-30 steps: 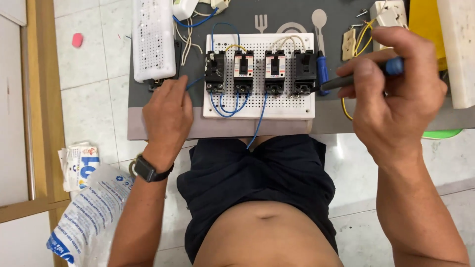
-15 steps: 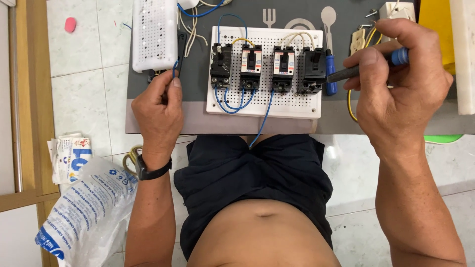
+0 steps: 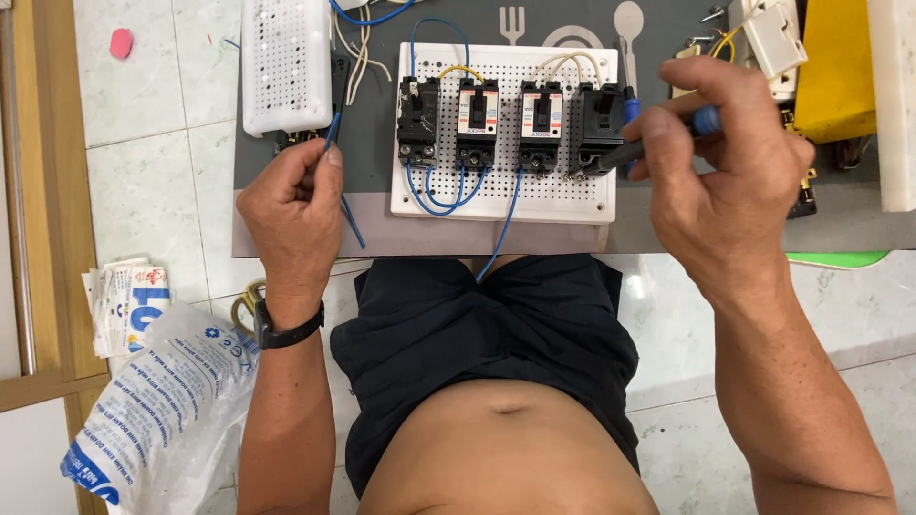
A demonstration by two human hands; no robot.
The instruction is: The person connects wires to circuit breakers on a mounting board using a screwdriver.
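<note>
A white perforated board [image 3: 506, 195] lies on a grey mat [image 3: 372, 143] and carries several black circuit breakers [image 3: 474, 122] joined by blue, yellow and white wires. My right hand [image 3: 730, 181] grips a blue-handled screwdriver [image 3: 658, 143] whose tip rests at the lower side of the rightmost breaker [image 3: 601, 119]. My left hand [image 3: 296, 215] sits left of the board and pinches a short blue wire [image 3: 351, 221] between thumb and fingers. Another blue wire [image 3: 501, 234] trails from the board toward my lap.
A white perforated box [image 3: 286, 62] lies at the back left of the mat. White switch parts [image 3: 771, 36], a yellow item [image 3: 840, 67] and a white block [image 3: 892, 105] crowd the right. Plastic bags [image 3: 162, 401] and scissors handles [image 3: 243, 300] lie on the tiled floor at left.
My left hand moved left, away from the board, and now holds a loose blue wire. My right hand keeps the screwdriver at the rightmost breaker.
</note>
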